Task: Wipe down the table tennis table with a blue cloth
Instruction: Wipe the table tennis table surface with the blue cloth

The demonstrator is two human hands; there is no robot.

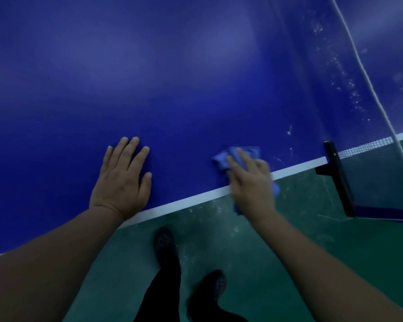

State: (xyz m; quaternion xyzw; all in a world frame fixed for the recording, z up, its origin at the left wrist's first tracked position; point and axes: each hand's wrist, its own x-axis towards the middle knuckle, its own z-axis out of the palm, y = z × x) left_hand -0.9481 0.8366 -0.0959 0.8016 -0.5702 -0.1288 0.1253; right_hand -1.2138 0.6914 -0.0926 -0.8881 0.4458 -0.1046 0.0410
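Note:
The blue table tennis table (172, 77) fills the upper part of the head view, with a white line along its near edge. My left hand (122, 180) lies flat on the surface near that edge, fingers spread and straight. My right hand (251, 184) presses a crumpled blue cloth (223, 158) onto the table at the white edge line, fingers extended over it. Part of the cloth hangs below the edge under my palm. White specks of dust dot the surface right of the cloth.
The net (368, 112) with its white top cord runs down the right side, held by a black clamp post (337, 177) at the table edge. Below lies a green floor (300, 240) with my two dark shoes (165, 245).

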